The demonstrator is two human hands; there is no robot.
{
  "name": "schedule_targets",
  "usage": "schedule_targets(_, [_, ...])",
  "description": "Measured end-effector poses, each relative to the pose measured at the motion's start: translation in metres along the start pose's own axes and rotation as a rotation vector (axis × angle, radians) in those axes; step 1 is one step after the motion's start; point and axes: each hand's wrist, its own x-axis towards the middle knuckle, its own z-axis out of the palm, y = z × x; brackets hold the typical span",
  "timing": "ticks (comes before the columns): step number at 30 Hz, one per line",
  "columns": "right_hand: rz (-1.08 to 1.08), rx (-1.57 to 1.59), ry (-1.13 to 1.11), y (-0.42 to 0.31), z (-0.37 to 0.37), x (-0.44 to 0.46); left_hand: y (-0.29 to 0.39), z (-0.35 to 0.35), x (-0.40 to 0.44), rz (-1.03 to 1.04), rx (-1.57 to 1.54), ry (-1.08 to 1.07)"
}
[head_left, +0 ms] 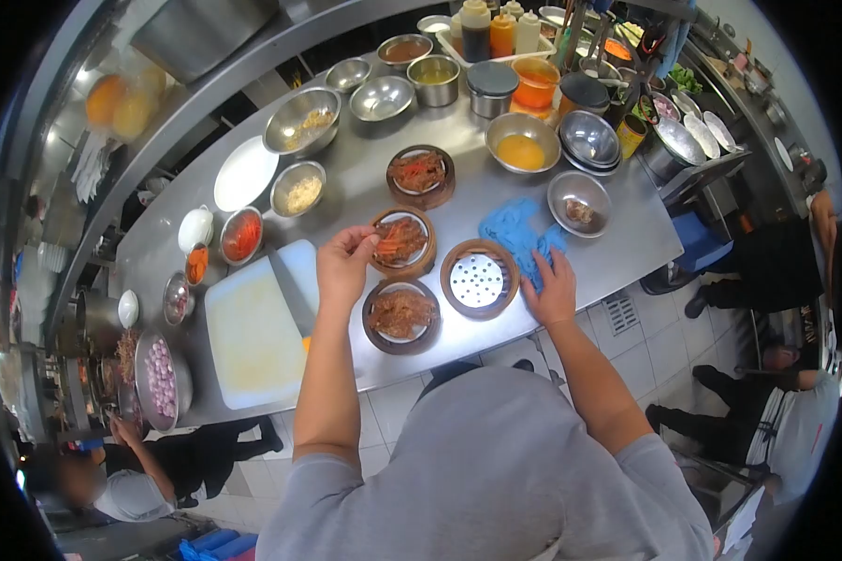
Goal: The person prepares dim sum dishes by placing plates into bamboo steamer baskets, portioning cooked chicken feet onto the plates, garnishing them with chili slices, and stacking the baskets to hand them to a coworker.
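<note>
At mid-frame the left hand (343, 264), fingertips pressed together, meets the brown, red-strip-topped food (404, 243) from the left, nearer than the right hand (552, 290), spread on crumpled blue sheeting (511, 224).

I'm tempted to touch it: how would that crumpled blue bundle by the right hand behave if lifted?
The blue bundle would probably droop, given its loose folds. It looks thin, so likely light. Lying spread out, it seems unlikely to roll.

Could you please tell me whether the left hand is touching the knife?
Apart: the head view shows a strip of white board between the left hand and the knife.
</note>
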Motion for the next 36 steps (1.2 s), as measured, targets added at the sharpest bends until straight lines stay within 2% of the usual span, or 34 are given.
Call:
schedule_targets(1, [-0.007,-0.004,0.008,0.001,0.001,0.0,-0.002,-0.006,-0.008,-0.037,0.014,-0.103])
schedule_targets(2, [-0.015,-0.007,0.02,0.002,0.002,-0.001,-0.01,-0.01,-0.016,-0.05,0.014,-0.104])
schedule_targets(4, [-0.01,-0.013,0.011,0.001,0.003,-0.002,-0.021,-0.018,-0.032,-0.066,0.226,-0.388])
schedule_targets(7, [-0.004,-0.023,0.007,-0.001,0.002,0.0,-0.025,-0.009,-0.058,-0.037,0.355,-0.381])
schedule_targets(8, [0.001,-0.029,0.002,-0.001,0.001,0.0,-0.024,-0.009,-0.063,0.036,0.385,-0.366])
schedule_targets(12, [0.001,-0.025,-0.011,-0.002,0.0,0.0,-0.026,-0.016,-0.073,0.052,0.37,-0.334])
schedule_targets(18, [0.01,-0.028,-0.002,-0.004,0.001,-0.001,0.007,-0.031,-0.077,-0.102,0.381,-0.323])
schedule_targets(21, [0.003,-0.052,0.007,0.002,0.003,0.001,0.006,-0.038,-0.057,-0.1,0.196,-0.329])
schedule_targets(24, [-0.008,-0.035,0.0,0.0,0.002,0.001,-0.025,-0.015,-0.013,0.083,-0.02,-0.145])
schedule_targets(25, [-0.012,-0.045,0.009,-0.002,0.0,0.0,-0.033,-0.004,0.0,0.092,-0.03,-0.147])
schedule_targets(27, [-0.002,-0.033,0.004,-0.005,-0.001,0.001,-0.034,0.016,0.025,0.164,0.095,-0.039])
schedule_targets(29, [0.005,-0.038,0.0,-0.006,-0.003,0.0,-0.02,0.026,0.025,0.168,0.168,-0.04])
schedule_targets(31, [0.017,-0.039,-0.003,-0.004,-0.003,0.001,-0.027,0.03,0.031,0.444,0.489,-0.011])
schedule_targets(32, [0.008,-0.036,0.005,-0.004,-0.002,0.001,-0.028,0.028,0.03,0.445,0.493,-0.023])
schedule_targets(34, [0.017,-0.031,0.01,-0.004,-0.001,-0.002,-0.025,0.021,0.019,0.264,0.53,-0.057])
schedule_targets(35, [0.011,-0.024,0.017,-0.004,-0.002,0.0,-0.016,0.018,0.012,0.266,0.535,-0.069])
schedule_targets(36, [0.003,-0.016,0.024,-0.004,-0.002,0.001,-0.006,0.015,0.005,0.206,0.632,-0.224])
